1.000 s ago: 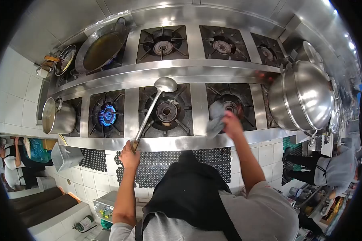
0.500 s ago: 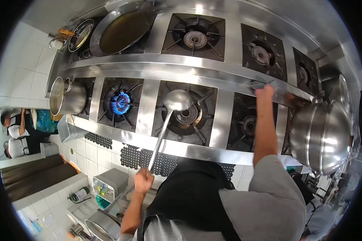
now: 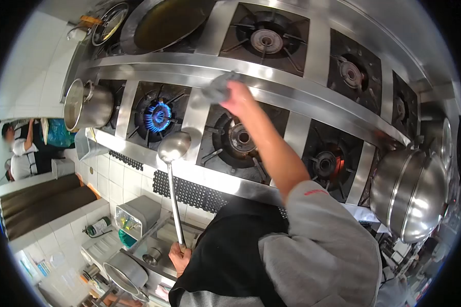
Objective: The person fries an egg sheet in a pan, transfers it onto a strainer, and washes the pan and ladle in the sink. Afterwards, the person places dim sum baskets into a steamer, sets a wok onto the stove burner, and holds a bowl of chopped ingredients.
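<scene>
Right hand: clamped on grey cloth
Cloth position: at the fingers, left of the palm, over steel ledge
Left hand: wrapped round handle of ladle
Ladle bowl: near lit burner

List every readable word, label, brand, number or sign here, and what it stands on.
None can be read.
Red marking on the grey sleeve: too blurred.
Pale label on the green cylinder: too small.
Blue-and-white patch, lower left: too small.
</scene>
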A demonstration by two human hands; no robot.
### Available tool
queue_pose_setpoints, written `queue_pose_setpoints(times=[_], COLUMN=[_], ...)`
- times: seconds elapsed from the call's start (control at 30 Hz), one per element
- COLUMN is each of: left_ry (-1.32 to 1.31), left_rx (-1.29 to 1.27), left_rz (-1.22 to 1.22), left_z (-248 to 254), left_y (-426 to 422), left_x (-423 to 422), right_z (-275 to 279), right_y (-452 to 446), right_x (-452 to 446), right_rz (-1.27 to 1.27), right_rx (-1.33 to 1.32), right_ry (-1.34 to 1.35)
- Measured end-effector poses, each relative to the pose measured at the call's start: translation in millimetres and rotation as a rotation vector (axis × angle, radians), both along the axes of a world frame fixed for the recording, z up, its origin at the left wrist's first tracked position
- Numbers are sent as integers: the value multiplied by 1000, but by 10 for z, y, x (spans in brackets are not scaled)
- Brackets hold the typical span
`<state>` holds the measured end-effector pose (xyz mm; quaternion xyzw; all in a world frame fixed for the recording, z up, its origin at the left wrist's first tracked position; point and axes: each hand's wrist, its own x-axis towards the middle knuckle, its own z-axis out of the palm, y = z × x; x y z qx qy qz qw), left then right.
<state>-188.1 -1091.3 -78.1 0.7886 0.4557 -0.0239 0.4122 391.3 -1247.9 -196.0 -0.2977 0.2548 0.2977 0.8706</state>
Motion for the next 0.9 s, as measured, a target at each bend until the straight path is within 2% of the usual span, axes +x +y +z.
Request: queue_pose_setpoints(times=[0.03,0.07,0.1,0.13,0.17,0.23,0.33,0.47,0.5,0.53,0.63,0.73,0.83,0.9], left_ry=[-10,-20,-6,8,20,22,53,117,129,103,99,60,-70,-181], left_rx=[-25,-51,-50,-46,-40,15,14,71,18,25,29,48,60,70], left_rz=[19,37,54,68,82,-3,-143,-325,-336,-358,-428,-533,-595,-652], left_z=[74,116,106,81,71,160,80,73,81,76,210,219,117,48], left_y=[-29,-55,-75,-90,-104,-134,-104,130,200,248,251,298,366,418], left_x=[45,62,44,22,19,212,328,580,608,628,807,921,1027,1161], right_z=[152,280,395,218,253,-38,10,69,18,37,160,565,1084,1226], right_y=[-300,-654,-938,-1287,-1682,-2221,-2386,-2119,-2050,-2018,-2044,-1989,-1615,-1199], right_x=[-199,-384,-562,-676,-700,-798,-1003,-1761,-2072,-2328,-2802,-2775,-2700,-2686], right_rz=[76,161,98,77,333,269,556,668,668,845,885,1215,1011,897], right_rx=[14,-114,-241,-484,-920,-1372,-2045,-1917,-1936,-1901,-1776,-1724,-1677,-1387], right_ry=[-152,-279,-360,-443,-433,-728,-881,-1013,-1079,-1028,-1169,-1002,-1144,-1193])
